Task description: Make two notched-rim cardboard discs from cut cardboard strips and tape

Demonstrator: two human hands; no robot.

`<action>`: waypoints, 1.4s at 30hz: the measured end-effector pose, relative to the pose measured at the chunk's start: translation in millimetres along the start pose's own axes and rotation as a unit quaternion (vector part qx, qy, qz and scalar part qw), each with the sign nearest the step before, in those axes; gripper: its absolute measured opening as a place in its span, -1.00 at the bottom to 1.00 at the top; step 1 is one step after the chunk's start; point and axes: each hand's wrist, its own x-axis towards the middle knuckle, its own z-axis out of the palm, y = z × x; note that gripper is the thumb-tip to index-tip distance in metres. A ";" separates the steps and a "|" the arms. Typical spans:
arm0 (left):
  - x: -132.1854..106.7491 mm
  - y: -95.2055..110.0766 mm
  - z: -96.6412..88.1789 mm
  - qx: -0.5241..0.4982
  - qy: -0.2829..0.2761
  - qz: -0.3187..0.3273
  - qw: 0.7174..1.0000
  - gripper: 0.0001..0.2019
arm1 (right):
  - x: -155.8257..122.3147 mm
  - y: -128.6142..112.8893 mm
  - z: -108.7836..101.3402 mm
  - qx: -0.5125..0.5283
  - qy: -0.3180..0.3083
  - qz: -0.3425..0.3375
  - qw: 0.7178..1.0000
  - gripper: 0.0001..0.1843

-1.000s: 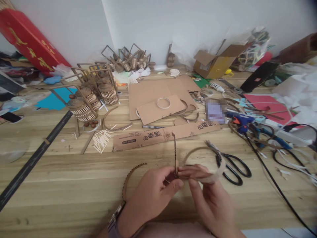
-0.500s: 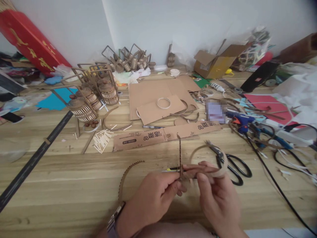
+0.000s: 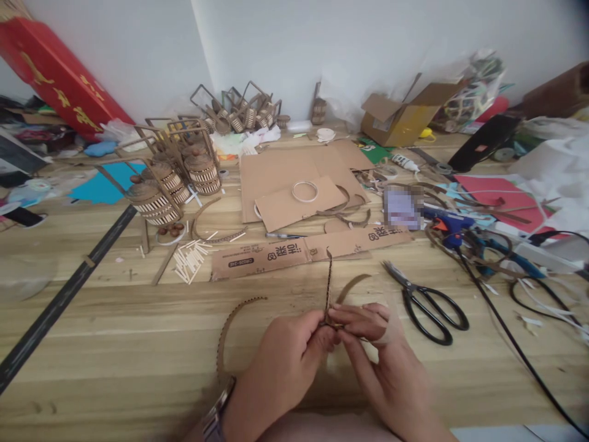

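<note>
Brown strip (image 3: 328,282) juts from two-handed pinch
Long axis points away from left hand (image 3: 289,353), the nearer; right hand (image 3: 394,362) grips alongside.

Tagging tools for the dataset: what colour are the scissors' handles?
Black handles, best seen in the head view.

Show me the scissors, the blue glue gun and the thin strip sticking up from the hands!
Scissors (image 3: 411,287): head view, on the pivot between blades and handles.
Blue glue gun (image 3: 453,222): head view, on its body.
Thin strip (image 3: 328,282): head view, midway up its upright part.
</note>
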 end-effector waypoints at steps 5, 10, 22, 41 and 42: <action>-1.0 3.7 -6.2 -0.053 -0.058 0.020 0.997 -0.70 | -7.8 0.2 0.3 0.018 0.053 0.134 0.989 -0.89; 0.9 3.4 -5.9 -0.045 -0.035 -0.008 0.998 -0.75 | -6.6 -2.1 1.2 0.100 0.035 0.126 0.986 -0.90; -0.8 0.7 -0.4 -0.004 -0.012 0.016 1.000 -0.71 | 0.4 1.0 -0.4 0.000 0.016 0.004 1.000 -0.85; 0.4 3.0 0.6 -0.017 -0.013 0.010 1.000 -0.75 | -0.7 1.0 -0.8 0.008 0.017 0.003 1.000 -0.88; 0.2 3.0 -0.3 -0.028 -0.026 0.016 0.999 -0.73 | -2.2 1.2 -0.9 0.011 0.024 0.031 0.999 -0.88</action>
